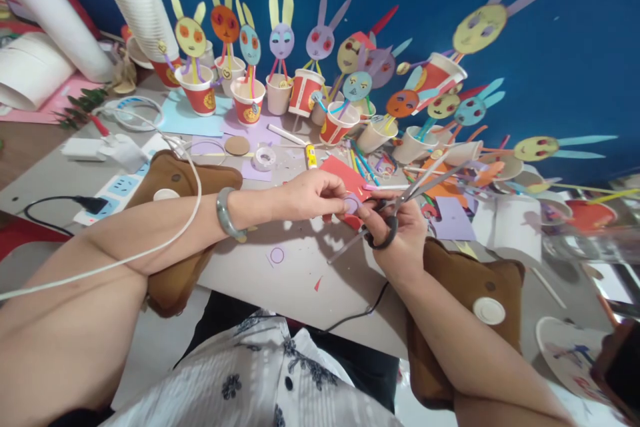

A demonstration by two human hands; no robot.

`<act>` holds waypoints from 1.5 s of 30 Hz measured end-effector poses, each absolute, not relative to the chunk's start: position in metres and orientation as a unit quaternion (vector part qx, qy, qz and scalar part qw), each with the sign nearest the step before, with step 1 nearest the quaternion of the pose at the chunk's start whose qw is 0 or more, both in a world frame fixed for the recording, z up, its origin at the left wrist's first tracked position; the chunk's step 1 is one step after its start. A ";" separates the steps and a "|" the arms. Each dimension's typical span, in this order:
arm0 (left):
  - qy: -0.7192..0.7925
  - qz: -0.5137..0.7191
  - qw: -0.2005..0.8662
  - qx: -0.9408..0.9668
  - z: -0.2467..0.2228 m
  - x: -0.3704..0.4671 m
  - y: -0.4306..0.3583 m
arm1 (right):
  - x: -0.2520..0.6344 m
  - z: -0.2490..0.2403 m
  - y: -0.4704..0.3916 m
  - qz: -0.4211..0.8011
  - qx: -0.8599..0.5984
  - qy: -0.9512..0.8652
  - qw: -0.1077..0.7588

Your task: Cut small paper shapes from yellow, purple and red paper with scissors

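Observation:
My left hand (pixel 315 195), a jade-like bangle at its wrist, pinches a small purple paper piece (pixel 353 204) with a round outline on it. The fingertips of my right hand (pixel 400 240) touch that piece too. Scissors (pixel 391 230) with black handles hang on my right fingers, their blades pointing up and away to the right. Red paper (pixel 345 175) lies just beyond my hands, partly hidden by them. Nearer to me on the table is another purple scrap with a drawn circle (pixel 277 255), beside a small red paper snippet (pixel 318 284).
Paper cups with rabbit-faced figures (pixel 320 43) line the back. A glue stick (pixel 311 156), tape roll (pixel 264 159) and pens lie before them. Brown cushions (pixel 175 287) sit under both forearms. A power strip (pixel 123 183) and white cable (pixel 197 193) are at left.

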State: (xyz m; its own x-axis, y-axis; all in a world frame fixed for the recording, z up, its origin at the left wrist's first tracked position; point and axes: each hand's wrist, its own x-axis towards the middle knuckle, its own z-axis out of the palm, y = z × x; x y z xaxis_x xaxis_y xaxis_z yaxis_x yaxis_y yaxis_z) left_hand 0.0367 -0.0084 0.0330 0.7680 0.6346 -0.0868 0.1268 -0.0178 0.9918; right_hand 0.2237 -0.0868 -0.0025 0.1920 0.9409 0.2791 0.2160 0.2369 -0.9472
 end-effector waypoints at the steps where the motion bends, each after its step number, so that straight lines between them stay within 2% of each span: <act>1: 0.273 0.220 0.656 0.669 0.033 0.036 -0.009 | 0.225 -0.003 -0.087 0.323 -0.525 -0.550 0.563; 7: 0.249 0.327 0.712 0.569 0.036 0.034 -0.013 | 0.230 -0.004 -0.087 0.363 -0.488 -0.651 0.455; 13: 0.237 0.338 0.766 0.493 0.033 0.037 -0.015 | 0.227 -0.006 -0.088 0.328 -0.490 -0.711 0.385; 19: 0.239 0.332 0.782 0.469 0.030 0.040 -0.016 | 0.227 -0.003 -0.088 0.294 -0.481 -0.732 0.382; 45: 0.241 0.319 0.800 0.446 0.030 0.040 -0.018 | 0.230 -0.010 -0.090 0.294 -0.503 -0.708 0.399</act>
